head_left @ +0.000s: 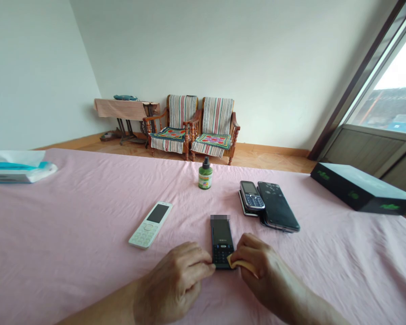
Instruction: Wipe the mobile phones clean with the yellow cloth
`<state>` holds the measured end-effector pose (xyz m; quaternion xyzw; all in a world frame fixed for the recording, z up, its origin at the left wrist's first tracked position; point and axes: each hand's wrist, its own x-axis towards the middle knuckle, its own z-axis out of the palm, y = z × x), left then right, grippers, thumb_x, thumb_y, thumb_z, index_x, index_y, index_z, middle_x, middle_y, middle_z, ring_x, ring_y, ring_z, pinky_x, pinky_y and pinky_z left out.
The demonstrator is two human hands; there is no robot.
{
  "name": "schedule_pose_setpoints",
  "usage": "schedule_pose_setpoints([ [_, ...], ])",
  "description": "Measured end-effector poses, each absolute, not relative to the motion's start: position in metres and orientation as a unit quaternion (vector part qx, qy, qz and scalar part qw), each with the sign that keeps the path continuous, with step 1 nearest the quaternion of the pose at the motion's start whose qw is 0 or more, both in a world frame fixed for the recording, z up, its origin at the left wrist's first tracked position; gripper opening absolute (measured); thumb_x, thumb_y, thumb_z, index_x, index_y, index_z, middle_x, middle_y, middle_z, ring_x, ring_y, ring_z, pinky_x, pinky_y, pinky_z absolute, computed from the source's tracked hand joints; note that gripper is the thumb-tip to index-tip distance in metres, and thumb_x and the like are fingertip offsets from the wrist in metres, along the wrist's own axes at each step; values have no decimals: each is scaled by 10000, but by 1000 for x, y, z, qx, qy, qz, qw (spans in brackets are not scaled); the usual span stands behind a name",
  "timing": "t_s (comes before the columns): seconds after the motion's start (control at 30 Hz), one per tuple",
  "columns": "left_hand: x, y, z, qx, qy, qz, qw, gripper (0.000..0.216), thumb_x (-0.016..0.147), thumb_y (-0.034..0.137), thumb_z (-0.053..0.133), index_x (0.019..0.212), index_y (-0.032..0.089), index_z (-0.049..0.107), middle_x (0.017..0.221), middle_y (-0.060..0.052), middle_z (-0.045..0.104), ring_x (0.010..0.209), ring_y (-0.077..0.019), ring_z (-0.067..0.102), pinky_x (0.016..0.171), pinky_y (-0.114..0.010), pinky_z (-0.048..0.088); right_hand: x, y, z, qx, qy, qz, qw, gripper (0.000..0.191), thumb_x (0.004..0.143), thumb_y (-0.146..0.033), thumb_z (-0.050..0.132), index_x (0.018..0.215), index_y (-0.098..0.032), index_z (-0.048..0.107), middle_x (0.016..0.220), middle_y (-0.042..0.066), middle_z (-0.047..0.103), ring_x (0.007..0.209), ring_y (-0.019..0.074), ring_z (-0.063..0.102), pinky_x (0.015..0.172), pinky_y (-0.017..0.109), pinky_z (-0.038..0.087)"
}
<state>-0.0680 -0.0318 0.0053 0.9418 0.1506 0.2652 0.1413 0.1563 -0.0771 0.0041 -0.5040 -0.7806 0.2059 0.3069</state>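
Note:
A black keypad phone [222, 241] lies face up on the pink cloth, its screen pointing away from me. My left hand [179, 280] grips the phone's lower left edge, fingers curled together and fingertips pressed to its side. Pinched in my right hand [262, 266] is a small yellow cloth [243, 264], one corner touching the lower right of the keypad. A white keypad phone [150, 225] rests at an angle to the left of my hands. Beyond the black phone stands a green bottle [205, 175] with a black cap.
Right of the bottle, a dark keypad phone [252, 196] lies on another device, beside a black smartphone [279, 206]. A black box [362, 187] sits at the right edge, a tissue pack [18, 168] at the far left. Two chairs [213, 122] stand by the wall.

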Motion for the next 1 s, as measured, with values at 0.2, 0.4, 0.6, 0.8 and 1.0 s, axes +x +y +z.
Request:
schedule_pose_setpoints([
  [0.2,-69,-31,6,938,165,258,161,356,831,-15,432,1043,169,651,987,-54,671,869,-187,605,791,-306,507,145,-78,3,-505,-789,178,301,380,723,92,451,819,-195,682,834,35,561,801,167,517,674,266,395],
  [0.4,-69,-27,-1,917,233,266,186,497,797,-36,445,1215,185,600,1203,-78,631,1115,-197,562,995,-349,463,149,-76,6,-513,-784,178,302,336,712,88,470,738,-185,664,785,27,541,781,165,513,664,266,386],
  [0.6,-71,-26,-5,917,246,257,182,526,781,-39,447,1235,178,599,1286,-83,593,1163,-195,551,1019,-350,458,141,-76,3,-473,-805,181,309,362,776,75,465,866,-194,690,858,46,571,797,166,514,690,266,413],
  [0.8,-70,-24,-6,913,242,260,199,556,774,-41,437,1251,197,595,1317,-73,585,1182,-192,549,1022,-355,454,144,-76,3,-490,-791,185,317,379,717,119,478,804,-190,679,825,28,558,793,158,526,679,256,409],
  [1.0,-70,-21,-2,907,241,255,232,567,739,-49,442,1195,223,640,1285,-57,616,1167,-190,567,1011,-355,456,137,-75,2,-462,-805,198,315,304,851,31,476,867,-194,680,870,42,561,810,157,527,707,257,435],
])
